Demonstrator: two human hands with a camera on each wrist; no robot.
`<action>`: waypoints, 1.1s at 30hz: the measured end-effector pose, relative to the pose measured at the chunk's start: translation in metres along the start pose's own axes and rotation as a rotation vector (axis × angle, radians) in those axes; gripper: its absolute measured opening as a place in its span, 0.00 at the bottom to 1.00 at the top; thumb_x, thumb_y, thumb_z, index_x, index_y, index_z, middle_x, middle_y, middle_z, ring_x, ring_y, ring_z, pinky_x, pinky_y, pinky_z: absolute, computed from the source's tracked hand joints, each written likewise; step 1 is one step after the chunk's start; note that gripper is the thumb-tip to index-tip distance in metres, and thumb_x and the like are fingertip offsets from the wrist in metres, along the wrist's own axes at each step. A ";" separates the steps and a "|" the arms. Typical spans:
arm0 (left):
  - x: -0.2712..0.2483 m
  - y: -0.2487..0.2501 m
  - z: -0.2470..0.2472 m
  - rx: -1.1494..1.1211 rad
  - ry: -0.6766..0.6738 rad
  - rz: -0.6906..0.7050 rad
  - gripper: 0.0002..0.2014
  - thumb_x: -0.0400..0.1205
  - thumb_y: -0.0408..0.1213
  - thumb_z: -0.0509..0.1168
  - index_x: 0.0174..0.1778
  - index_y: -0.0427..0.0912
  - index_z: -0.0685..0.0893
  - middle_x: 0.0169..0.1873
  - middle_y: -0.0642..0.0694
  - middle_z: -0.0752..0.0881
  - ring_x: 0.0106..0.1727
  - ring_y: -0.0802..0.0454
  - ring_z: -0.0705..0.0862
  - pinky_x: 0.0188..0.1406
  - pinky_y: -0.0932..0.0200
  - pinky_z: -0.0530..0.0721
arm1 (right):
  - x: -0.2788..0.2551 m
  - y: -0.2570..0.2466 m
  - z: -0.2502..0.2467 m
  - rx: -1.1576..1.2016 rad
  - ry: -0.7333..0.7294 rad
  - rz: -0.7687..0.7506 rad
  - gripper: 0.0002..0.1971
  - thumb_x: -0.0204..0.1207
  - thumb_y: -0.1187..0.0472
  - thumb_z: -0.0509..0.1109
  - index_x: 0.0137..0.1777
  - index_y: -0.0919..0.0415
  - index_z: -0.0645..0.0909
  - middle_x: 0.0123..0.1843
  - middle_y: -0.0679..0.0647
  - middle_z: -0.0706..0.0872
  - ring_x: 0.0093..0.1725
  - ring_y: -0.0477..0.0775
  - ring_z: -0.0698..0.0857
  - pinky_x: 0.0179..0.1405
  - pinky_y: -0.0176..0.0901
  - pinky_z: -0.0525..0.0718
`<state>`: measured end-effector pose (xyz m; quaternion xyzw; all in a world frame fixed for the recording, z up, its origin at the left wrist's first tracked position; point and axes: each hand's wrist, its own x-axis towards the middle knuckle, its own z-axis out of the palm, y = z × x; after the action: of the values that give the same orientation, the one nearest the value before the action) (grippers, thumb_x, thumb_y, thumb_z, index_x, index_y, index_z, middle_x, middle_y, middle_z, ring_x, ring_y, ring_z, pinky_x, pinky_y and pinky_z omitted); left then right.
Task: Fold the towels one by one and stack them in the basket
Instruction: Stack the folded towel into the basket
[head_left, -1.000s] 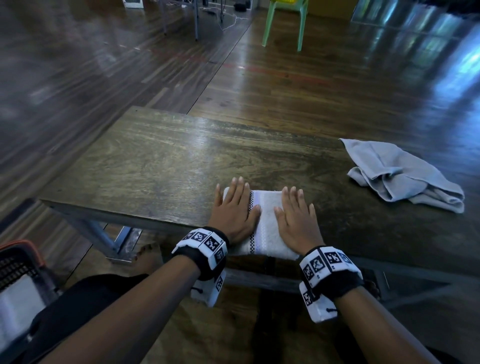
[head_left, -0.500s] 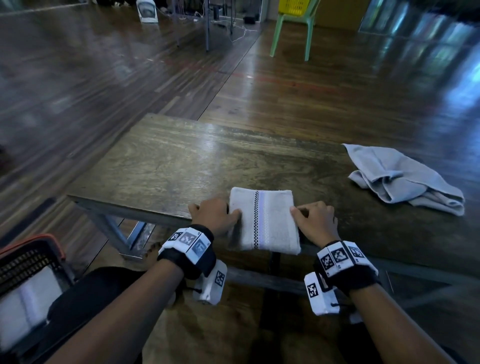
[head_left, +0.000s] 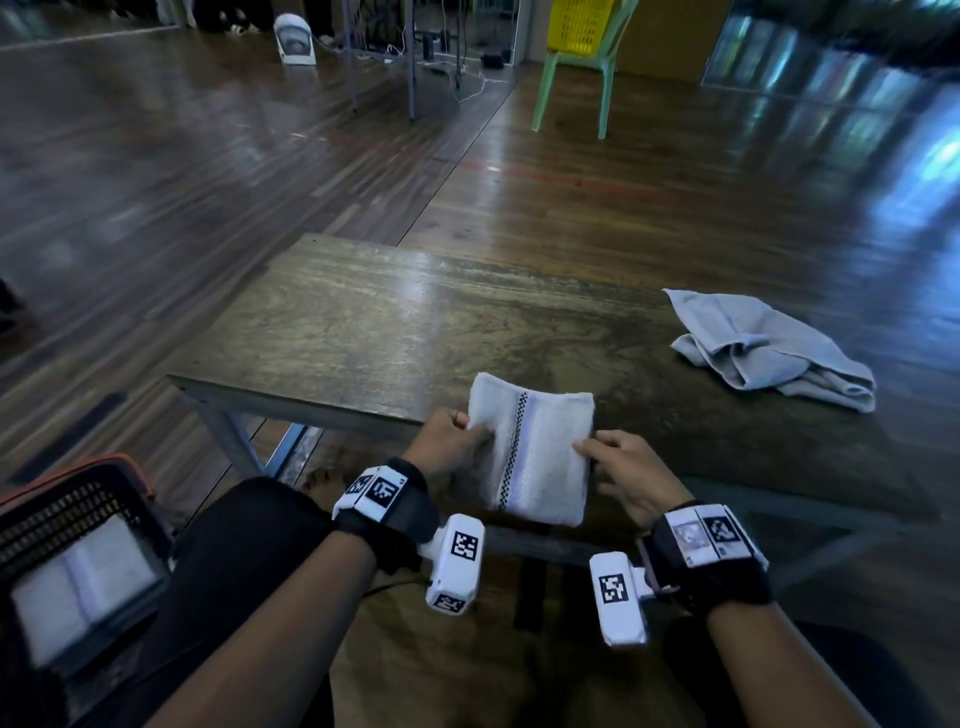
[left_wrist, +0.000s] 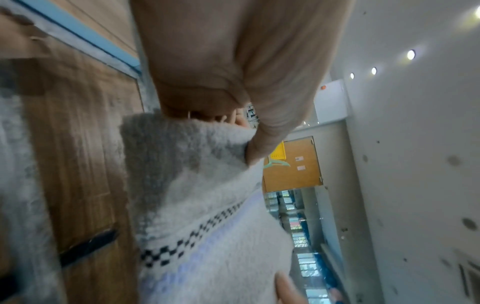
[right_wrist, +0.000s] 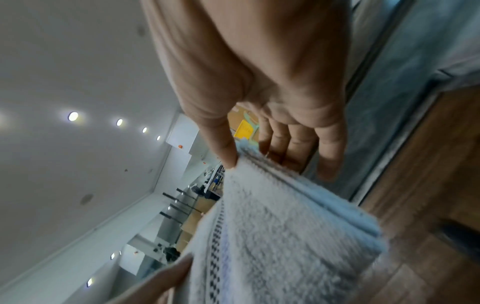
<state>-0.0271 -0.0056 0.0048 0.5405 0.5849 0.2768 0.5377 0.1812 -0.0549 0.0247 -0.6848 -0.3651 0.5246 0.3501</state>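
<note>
A folded white towel (head_left: 535, 447) with a checkered stripe and a pale purple band hangs lifted over the near edge of the wooden table (head_left: 363, 332). My left hand (head_left: 451, 441) pinches its left edge, thumb on top (left_wrist: 259, 144). My right hand (head_left: 618, 467) pinches the right edge, thumb above and fingers (right_wrist: 280, 148) below the stacked layers (right_wrist: 298, 216). A crumpled grey towel (head_left: 763, 348) lies on the table's right side. The dark basket (head_left: 78, 545) with an orange rim sits low at my left, with a folded white towel (head_left: 78, 587) inside.
My dark-clad knee (head_left: 244, 535) lies between the basket and the table. A green chair (head_left: 576, 67) with a yellow basket on it stands far behind, beside metal table legs (head_left: 410, 57) and cables. Wooden floor surrounds the table.
My flat hands stopped pressing the folded towel, slid to its two sides and took hold. The towel has come up off the table toward me. The view has tilted up.
</note>
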 end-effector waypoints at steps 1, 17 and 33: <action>-0.011 -0.003 0.000 -0.077 -0.013 -0.016 0.11 0.76 0.38 0.71 0.39 0.33 0.80 0.33 0.42 0.84 0.29 0.52 0.79 0.22 0.66 0.75 | -0.011 0.005 -0.001 0.078 -0.001 0.012 0.07 0.79 0.62 0.67 0.54 0.63 0.81 0.49 0.57 0.86 0.49 0.56 0.84 0.53 0.53 0.80; -0.172 0.022 -0.048 -0.363 -0.095 0.148 0.05 0.81 0.36 0.66 0.49 0.40 0.83 0.40 0.47 0.86 0.36 0.56 0.84 0.28 0.67 0.81 | -0.159 -0.015 0.003 0.237 -0.201 -0.185 0.11 0.80 0.63 0.64 0.61 0.62 0.78 0.55 0.59 0.86 0.52 0.54 0.84 0.48 0.49 0.82; -0.270 0.093 -0.211 -0.516 0.591 0.441 0.06 0.80 0.30 0.66 0.52 0.35 0.82 0.37 0.47 0.88 0.35 0.55 0.86 0.34 0.64 0.84 | -0.157 -0.199 0.150 0.031 -0.744 -0.587 0.08 0.82 0.57 0.62 0.57 0.53 0.81 0.41 0.50 0.85 0.37 0.49 0.82 0.35 0.47 0.83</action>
<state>-0.2360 -0.1777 0.2342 0.3982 0.4962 0.6639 0.3930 -0.0199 -0.0797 0.2380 -0.3130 -0.6360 0.6184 0.3393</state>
